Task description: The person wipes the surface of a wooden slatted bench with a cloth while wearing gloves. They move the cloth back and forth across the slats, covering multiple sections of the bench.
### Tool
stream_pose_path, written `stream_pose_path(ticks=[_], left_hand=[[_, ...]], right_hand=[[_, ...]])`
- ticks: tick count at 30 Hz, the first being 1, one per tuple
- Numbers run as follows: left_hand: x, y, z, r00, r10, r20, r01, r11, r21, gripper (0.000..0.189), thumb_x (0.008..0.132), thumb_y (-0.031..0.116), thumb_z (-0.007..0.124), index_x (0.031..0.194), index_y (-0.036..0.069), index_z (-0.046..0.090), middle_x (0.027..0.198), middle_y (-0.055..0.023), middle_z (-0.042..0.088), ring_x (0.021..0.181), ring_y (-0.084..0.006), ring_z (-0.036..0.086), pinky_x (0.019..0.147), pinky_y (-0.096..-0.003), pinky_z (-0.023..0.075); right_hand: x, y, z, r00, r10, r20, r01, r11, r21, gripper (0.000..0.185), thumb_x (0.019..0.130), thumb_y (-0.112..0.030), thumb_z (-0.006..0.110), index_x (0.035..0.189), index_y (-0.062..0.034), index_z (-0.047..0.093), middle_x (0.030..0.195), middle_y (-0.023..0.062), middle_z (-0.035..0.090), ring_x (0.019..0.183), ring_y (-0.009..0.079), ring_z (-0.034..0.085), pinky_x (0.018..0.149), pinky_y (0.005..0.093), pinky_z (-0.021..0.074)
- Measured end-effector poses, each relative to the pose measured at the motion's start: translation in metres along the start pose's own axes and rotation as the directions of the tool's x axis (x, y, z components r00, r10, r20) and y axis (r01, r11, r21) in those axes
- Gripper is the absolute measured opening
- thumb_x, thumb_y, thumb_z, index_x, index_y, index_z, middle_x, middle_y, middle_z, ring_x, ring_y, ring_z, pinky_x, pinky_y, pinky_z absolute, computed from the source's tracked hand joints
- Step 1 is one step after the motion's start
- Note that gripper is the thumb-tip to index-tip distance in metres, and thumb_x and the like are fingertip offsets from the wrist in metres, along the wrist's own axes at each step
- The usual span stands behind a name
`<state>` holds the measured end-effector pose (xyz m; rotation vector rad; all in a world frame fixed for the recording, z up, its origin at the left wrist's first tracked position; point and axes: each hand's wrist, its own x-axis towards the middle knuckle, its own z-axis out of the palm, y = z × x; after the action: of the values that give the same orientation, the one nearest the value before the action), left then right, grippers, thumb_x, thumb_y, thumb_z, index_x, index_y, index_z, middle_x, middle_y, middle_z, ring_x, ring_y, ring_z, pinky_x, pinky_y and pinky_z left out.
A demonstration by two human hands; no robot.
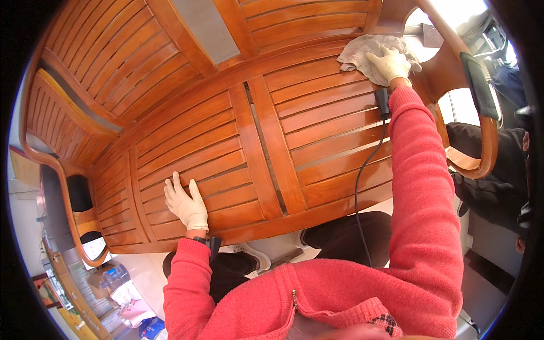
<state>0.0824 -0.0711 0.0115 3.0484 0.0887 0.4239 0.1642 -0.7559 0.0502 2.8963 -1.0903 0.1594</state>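
Before me is a slatted wooden bench point(267, 148) with a glossy orange-brown finish. My right hand point(390, 64), in a pale glove, presses down on a crumpled grey cloth point(361, 51) at the far right corner of the seat, by the backrest. The fingers are spread over the cloth. On the left part of the seat, my gloved left hand point(185, 202) lies with fingers apart and nothing in it. A black device point(382, 103) is at my right wrist, with a black cable point(358, 191) running down from it. Another dark device point(211, 244) is at my left wrist.
Curved wooden armrests rise at the left point(70, 225) and right point(488, 144) ends. A person in dark clothing point(488, 191) is beyond the right armrest. At lower left are a clear plastic bottle point(114, 276) and a blue package point(151, 328). The slatted backrest point(127, 51) borders the seat.
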Motion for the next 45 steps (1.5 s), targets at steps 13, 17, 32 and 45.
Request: stream_pose_path(ticks=[13,17,32,45], left_hand=[[0.0,-0.001,0.003,1.0,0.009,-0.015,-0.008,0.999,0.033,0.062,0.108,0.045,0.058,0.161,0.016,0.047,0.164,-0.0215,0.045,0.151,-0.0421,0.041,0.123,-0.0578,0.0308],[0.0,-0.002,0.001,1.0,0.015,-0.019,-0.015,1.0,0.0,0.062,0.108,0.045,0.058,0.161,0.016,0.048,0.164,-0.0222,0.045,0.151,-0.0424,0.041,0.123,-0.0571,0.0309],[0.0,-0.002,-0.003,0.999,0.037,-0.009,-0.037,0.998,-0.042,0.059,0.108,0.042,0.058,0.161,0.016,0.048,0.162,-0.0239,0.047,0.149,-0.0434,0.043,0.123,-0.0558,0.0325],[0.001,-0.003,-0.001,0.999,0.044,-0.007,-0.044,0.999,-0.006,0.059,0.109,0.04,0.058,0.161,0.015,0.048,0.161,-0.0251,0.048,0.148,-0.0436,0.044,0.121,-0.0553,0.0348]], right_hand=[[-0.074,-0.126,-0.017,0.872,-0.482,-0.082,0.477,0.802,0.36,0.042,0.086,-0.042,0.073,0.109,-0.0067,0.082,0.117,0.0247,0.075,0.109,0.0411,0.073,0.097,0.0486,0.0584],[-0.105,-0.166,-0.018,0.736,-0.672,-0.081,0.65,0.668,0.362,0.046,0.089,-0.045,0.074,0.118,-0.0101,0.079,0.123,0.0202,0.07,0.111,0.0387,0.071,0.099,0.0465,0.0562],[0.05,0.004,0.021,0.995,0.095,0.032,-0.099,0.986,0.136,0.04,0.101,-0.029,0.055,0.123,-0.005,0.078,0.127,0.0204,0.075,0.116,0.0379,0.074,0.102,0.0468,0.0576],[0.069,0.053,0.03,0.991,0.098,0.095,-0.1,0.995,0.014,0.056,0.105,-0.053,0.044,0.144,-0.0224,0.069,0.148,0.0186,0.065,0.138,0.039,0.061,0.116,0.0511,0.0475]])
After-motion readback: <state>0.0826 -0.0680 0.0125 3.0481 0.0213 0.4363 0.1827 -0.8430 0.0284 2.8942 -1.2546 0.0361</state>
